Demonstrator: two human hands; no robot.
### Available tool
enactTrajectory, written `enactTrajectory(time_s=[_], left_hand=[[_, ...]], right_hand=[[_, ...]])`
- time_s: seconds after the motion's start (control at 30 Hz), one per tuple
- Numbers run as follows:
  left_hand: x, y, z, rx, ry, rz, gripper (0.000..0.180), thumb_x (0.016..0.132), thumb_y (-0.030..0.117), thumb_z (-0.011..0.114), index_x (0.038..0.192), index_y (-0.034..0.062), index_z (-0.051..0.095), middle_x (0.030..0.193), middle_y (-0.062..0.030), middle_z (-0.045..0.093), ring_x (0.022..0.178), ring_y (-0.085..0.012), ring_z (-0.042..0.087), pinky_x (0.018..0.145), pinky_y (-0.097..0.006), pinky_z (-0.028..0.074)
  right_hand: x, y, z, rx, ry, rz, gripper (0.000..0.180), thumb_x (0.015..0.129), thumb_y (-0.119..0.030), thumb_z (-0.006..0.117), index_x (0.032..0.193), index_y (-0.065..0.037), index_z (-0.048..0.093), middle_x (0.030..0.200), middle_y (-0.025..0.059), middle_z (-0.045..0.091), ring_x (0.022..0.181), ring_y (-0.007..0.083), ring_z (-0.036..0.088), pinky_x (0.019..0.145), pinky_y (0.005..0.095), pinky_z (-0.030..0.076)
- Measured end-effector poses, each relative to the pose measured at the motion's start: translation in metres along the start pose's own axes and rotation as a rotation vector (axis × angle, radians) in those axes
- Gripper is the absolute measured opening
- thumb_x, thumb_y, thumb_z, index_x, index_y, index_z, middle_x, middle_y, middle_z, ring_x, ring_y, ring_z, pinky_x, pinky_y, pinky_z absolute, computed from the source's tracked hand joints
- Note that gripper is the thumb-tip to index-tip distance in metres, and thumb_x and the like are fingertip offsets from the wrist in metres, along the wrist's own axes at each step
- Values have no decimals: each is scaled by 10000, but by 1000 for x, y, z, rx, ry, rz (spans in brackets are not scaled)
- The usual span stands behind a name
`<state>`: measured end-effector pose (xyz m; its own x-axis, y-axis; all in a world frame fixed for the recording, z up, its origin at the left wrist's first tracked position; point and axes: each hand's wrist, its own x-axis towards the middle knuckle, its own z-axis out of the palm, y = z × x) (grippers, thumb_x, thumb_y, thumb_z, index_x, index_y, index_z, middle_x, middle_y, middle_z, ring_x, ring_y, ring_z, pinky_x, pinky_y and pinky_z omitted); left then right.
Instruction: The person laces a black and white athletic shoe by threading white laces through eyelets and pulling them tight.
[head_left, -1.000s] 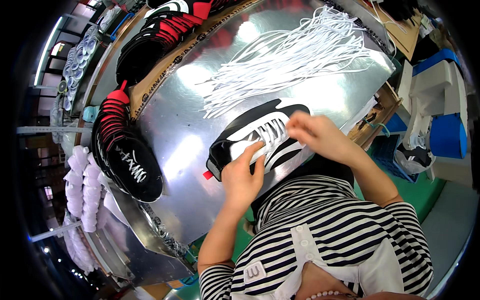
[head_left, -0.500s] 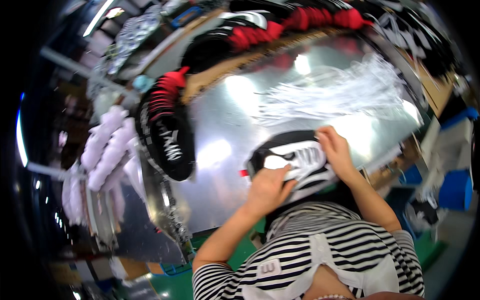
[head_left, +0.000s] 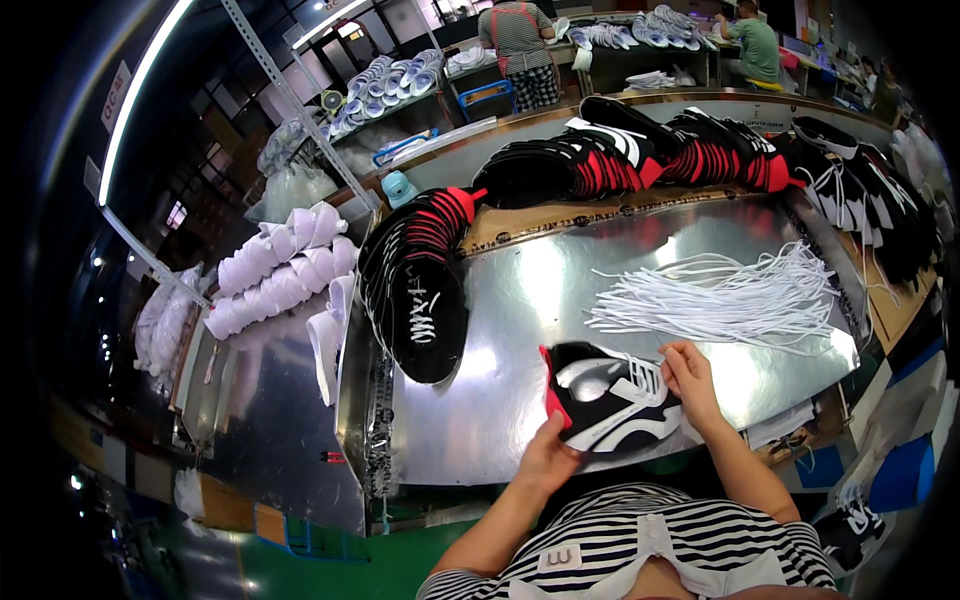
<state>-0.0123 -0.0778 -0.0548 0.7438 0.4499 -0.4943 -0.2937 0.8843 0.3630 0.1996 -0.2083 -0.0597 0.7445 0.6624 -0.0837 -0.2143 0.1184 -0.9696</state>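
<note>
A person's left hand (head_left: 550,455) grips the heel of a black-and-white shoe (head_left: 622,402) at the near edge of a metal worktop (head_left: 490,425). The right hand's (head_left: 694,385) fingers close narrowly beside its lacing; whether they hold a lace cannot be told. White laces (head_left: 722,302) lie beyond; black-and-red shoes (head_left: 425,320) line the worktop's left.

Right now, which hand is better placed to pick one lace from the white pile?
Probably the right. Your right hand, beside the laced part of the black-and-white shoe, is nearer the pile of white laces. Your left hand is farther away, holding the shoe at its red-edged end.
</note>
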Motion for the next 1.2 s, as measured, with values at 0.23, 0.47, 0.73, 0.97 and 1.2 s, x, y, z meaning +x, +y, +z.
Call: enactTrajectory(time_s=[0.23,0.47,0.73,0.97,1.2], left_hand=[[-15,79,88,683,7,978,305,922,112,618,1190,-21,560,1100,-115,640,1015,-218,620,919,-319,460],[149,189,2,1398,709,1417,556,900,90,543,1347,-161,327,1277,-372,474,1166,-494,470,1042,-485,352],[277,301,-20,1549,544,1358,649,901,206,663,1382,-104,356,1315,-313,506,1207,-467,471,1044,-461,359],[212,162,40,1705,282,1472,648,879,192,680,1397,-68,387,1404,-242,452,1258,-379,438,1017,-421,398],[353,136,159,934,-142,740,720,892,353,707,1428,-1,382,1447,-142,442,1233,-212,481,1019,-349,384]], right_hand=[[-6,0,2,94,-73,107,165,1020,-223,511,1073,-73,553,734,-8,554,516,36,421,421,189,286],[-22,6,-35,116,-25,166,113,1009,-191,520,1063,-95,497,765,21,579,526,59,448,424,196,299],[-11,-23,-55,-32,2,140,106,1002,-165,522,1046,-70,505,814,25,605,586,54,472,494,195,366],[103,-56,-80,-464,79,-274,254,892,-181,683,1089,-49,590,985,9,647,702,41,526,624,205,435],[325,-108,-48,-977,254,-753,602,790,-298,728,1326,-124,516,1249,123,588,1035,315,632,879,402,504]])
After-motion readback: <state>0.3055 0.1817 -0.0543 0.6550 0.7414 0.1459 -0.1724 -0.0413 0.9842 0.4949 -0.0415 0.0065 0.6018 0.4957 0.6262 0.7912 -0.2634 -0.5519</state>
